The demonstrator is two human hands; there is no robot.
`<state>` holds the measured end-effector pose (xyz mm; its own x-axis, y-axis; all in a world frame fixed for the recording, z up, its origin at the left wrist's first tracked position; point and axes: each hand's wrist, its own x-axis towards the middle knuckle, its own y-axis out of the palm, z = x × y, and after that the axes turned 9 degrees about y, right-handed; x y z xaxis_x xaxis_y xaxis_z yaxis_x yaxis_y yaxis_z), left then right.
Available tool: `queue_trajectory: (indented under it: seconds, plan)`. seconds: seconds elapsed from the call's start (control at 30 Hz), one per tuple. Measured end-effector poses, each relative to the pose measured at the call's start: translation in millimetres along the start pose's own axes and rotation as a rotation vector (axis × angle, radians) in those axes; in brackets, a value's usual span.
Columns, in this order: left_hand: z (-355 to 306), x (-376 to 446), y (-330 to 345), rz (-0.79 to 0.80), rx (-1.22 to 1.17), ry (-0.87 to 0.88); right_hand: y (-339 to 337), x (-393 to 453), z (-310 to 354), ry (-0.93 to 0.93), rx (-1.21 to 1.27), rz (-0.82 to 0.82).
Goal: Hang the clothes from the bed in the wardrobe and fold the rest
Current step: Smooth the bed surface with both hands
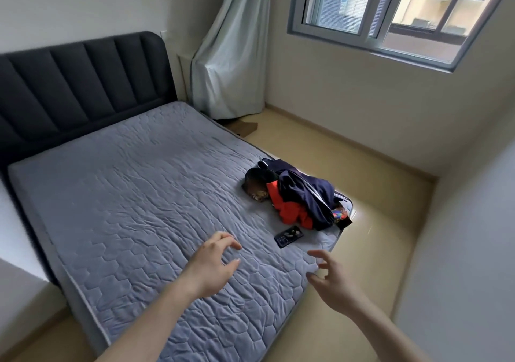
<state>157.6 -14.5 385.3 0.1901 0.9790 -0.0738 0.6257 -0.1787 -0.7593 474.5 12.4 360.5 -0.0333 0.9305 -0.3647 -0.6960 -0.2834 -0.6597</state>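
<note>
Both hands reach out bare and holding nothing, the left hand (216, 264) and right hand (333, 279) with fingers spread and loosely curved over the near corner of the bed (125, 194). Ahead of them, at the bed's right edge, lies the pile of clothes (299, 194), a navy jacket (309, 191) bunched over an orange garment (289, 211); it looks soft, light and limp, probably best lifted one piece at a time by collar or shoulders. A phone (288, 236) lies just beside the pile, between it and the hands, and could be dragged off with the cloth.
</note>
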Motion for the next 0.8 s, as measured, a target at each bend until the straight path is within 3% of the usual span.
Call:
queue_trajectory:
  seconds: [0.33, 0.57, 0.8]
  plan:
    - [16.3, 88.1, 26.1, -0.061, -0.019, -0.169, -33.2, 146.9, 1.9, -0.025, -0.149, 0.114]
    - [31.6, 208.8, 74.9, 0.037, -0.118, -0.248, -74.1, 259.9, -52.0, 0.079, -0.268, 0.121]
    - [40.5, 316.1, 127.2, 0.090, -0.139, -0.372, -85.2, 404.3, -118.5, 0.149, -0.433, 0.311]
